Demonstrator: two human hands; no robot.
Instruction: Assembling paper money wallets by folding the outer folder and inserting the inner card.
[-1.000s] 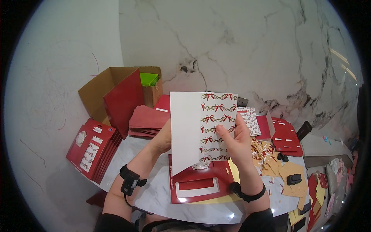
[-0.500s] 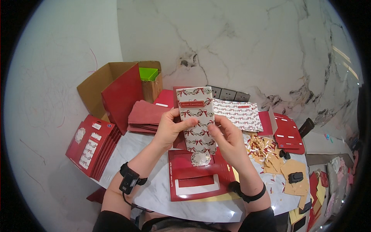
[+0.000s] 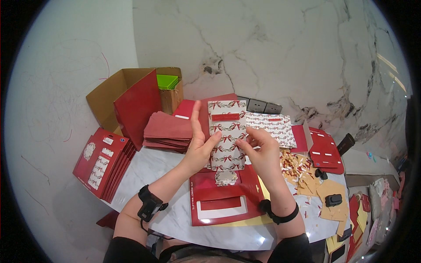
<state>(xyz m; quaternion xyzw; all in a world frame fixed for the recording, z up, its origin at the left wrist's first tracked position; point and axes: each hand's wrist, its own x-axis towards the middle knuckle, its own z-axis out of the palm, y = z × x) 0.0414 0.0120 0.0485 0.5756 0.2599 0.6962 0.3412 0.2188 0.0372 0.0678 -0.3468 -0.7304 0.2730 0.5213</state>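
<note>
Upright above the table stands a white money wallet [image 3: 228, 151] printed with leafy sprigs and red bows, with a red label near its top. My left hand [image 3: 199, 149] presses its thumb on the wallet's left edge, one finger stretched upward and the others hidden. At the right edge, my right hand [image 3: 263, 151] pinches the wallet between thumb and fingers. Behind the wallet shows a dark red envelope [image 3: 204, 118]; what supports it is hidden. Below lies a red cardboard package [image 3: 228, 190] with a window cut-out and a wreath-shaped opening, on the marbled table [image 3: 164, 210].
Stacked red packages [image 3: 103, 164] stand at the left, beside an open cardboard box [image 3: 125, 94]. A pile of red envelopes [image 3: 167, 131] lies behind my left hand. Patterned wallets [image 3: 274, 129], paper scraps [image 3: 294, 168] and more red packages [image 3: 325, 151] occupy the right side.
My left hand has lifted a finger upward from its curled grip. More of the red envelope shows above and left of the wallet, which has shifted slightly right and stands straighter.
</note>
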